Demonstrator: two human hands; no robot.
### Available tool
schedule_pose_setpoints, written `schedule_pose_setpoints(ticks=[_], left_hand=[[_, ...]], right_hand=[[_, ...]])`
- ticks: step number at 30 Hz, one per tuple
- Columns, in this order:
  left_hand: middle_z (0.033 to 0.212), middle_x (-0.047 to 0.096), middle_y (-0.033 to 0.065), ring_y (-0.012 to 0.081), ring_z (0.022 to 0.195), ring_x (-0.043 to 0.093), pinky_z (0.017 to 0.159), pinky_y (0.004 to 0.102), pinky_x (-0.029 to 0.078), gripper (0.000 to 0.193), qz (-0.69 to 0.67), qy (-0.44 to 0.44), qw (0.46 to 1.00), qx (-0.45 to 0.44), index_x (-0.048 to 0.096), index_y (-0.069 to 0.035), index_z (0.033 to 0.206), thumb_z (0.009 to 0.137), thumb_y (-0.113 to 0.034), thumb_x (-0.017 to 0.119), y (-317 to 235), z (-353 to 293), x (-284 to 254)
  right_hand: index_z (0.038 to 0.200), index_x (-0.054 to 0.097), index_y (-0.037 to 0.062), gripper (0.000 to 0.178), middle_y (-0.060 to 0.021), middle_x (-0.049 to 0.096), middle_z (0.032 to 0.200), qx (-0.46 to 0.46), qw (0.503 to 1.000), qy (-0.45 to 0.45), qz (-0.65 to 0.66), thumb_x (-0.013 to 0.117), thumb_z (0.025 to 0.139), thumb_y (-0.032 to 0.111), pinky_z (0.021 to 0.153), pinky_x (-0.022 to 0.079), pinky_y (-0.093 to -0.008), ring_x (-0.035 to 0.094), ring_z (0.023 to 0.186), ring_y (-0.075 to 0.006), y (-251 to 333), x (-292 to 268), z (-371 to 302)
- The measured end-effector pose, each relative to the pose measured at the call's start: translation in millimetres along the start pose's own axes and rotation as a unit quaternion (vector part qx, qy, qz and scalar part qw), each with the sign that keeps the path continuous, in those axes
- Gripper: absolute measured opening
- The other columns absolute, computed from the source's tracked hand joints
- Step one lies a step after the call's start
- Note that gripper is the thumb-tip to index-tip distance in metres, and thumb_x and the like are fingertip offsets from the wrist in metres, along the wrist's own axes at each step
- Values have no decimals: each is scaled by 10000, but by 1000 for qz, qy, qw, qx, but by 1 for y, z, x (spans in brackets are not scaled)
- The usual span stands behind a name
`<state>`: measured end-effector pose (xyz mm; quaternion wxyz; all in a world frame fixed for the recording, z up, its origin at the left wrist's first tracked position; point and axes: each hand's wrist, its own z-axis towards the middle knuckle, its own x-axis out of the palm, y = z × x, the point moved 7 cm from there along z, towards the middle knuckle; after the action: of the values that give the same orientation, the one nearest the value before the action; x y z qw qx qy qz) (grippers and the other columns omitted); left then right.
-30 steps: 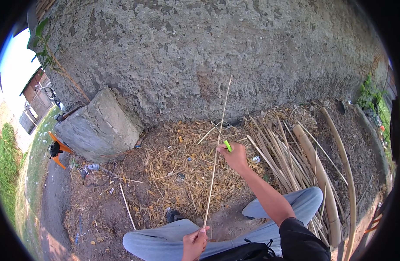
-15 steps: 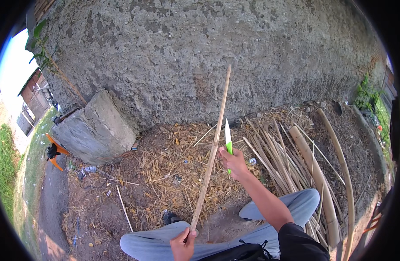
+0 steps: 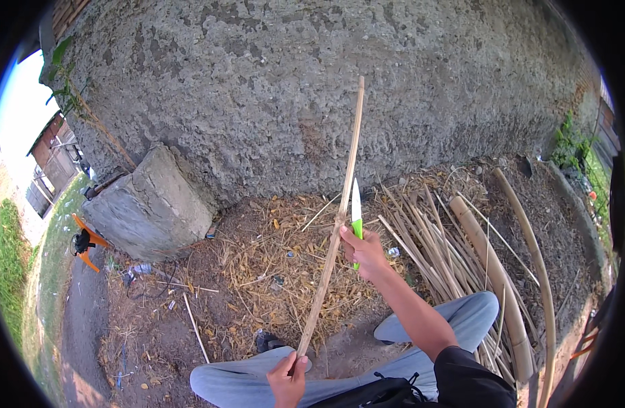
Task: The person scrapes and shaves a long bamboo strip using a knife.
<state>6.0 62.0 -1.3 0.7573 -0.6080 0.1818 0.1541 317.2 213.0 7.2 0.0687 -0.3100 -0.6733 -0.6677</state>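
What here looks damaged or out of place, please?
The wall is pitted and patchy, so it looks worn. A pale scrap on the ground, just right of the right hand, looks like litter. The stick and knife show nothing clearly odd.

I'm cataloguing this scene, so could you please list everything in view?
Knife: one, green and white, centre
Bamboo strip: one, tan, centre
Thin strips: many, tan, right
Thick poles: two, tan, far right
Wall: one, grey, back
Block: one, grey, left
Object: one, orange and black, left of block
Leaves: many, yellow, ground
Plants: several, green, side edges
Shed: one, brown, left
Trousers: one pair, pale blue, bottom
Sleeve: one, black, lower right
Left hand: one, bare, on bamboo strip
Right hand: one, bare, on knife
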Motion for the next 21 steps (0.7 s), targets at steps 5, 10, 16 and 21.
schedule_pose_setpoints(ticks=[5, 10, 16, 21], left_hand=[[810, 687, 181, 186, 693, 644, 661, 339, 515, 222, 29, 16, 999, -22, 698, 24, 1077, 910, -121, 697, 4, 1, 0], [874, 701, 196, 261, 753, 692, 680, 363, 528, 223, 58, 10, 998, 13, 694, 17, 1093, 922, -126, 679, 12, -3, 1], [891, 705, 203, 300, 759, 696, 671, 377, 528, 234, 75, -1, 997, 36, 695, 15, 1107, 922, -127, 678, 11, -5, 1], [616, 546, 118, 215, 482, 498, 461, 339, 386, 182, 55, -37, 991, 117, 693, 38, 980, 840, -58, 762, 4, -3, 4]], right_hand=[[827, 630, 26, 246, 47, 468, 552, -17, 997, -31, -75, 701, 949, 227, 403, 231, -254, 338, 429, -34, 15, 2, -9], [809, 670, 0, 253, -12, 582, 579, -69, 983, -69, -154, 714, 938, 213, 398, 255, -241, 380, 434, -34, 28, 4, -19], [855, 690, -30, 245, -83, 658, 679, -111, 971, -82, -197, 689, 950, 196, 397, 256, -224, 381, 436, -30, 34, 2, -24], [907, 647, -26, 223, -97, 650, 760, -53, 996, -66, -6, 647, 967, 188, 406, 262, -225, 354, 442, -35, 33, -2, -25]])
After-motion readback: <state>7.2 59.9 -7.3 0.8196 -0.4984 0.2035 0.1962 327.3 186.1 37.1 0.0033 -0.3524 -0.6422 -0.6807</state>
